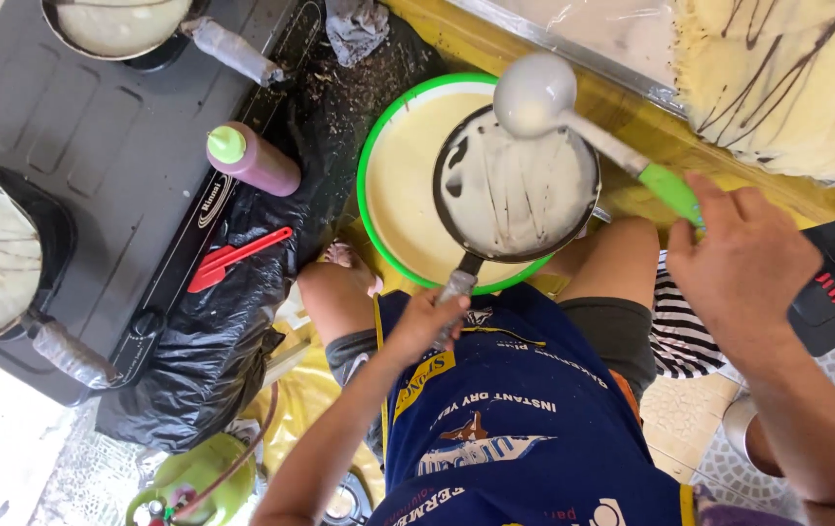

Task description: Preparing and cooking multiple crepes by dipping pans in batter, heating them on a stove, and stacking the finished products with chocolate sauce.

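Our left hand [427,326] grips the pan [517,185] handle over the green-rimmed basin [383,146]; our right hand [743,268] clasps the ladle [573,117].

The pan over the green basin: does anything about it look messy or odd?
The small black pan is only patchily coated: white batter runs in streaks, leaving bare dark spots near its left rim. It is held tilted over the green basin of batter, so drips fall back in.

open stove top [96,136] between the pans, squeeze bottle [254,160] and red scraper [234,259] at its edge, green basin [388,175] blocked by tilted pan [519,190] and ladle [544,97]
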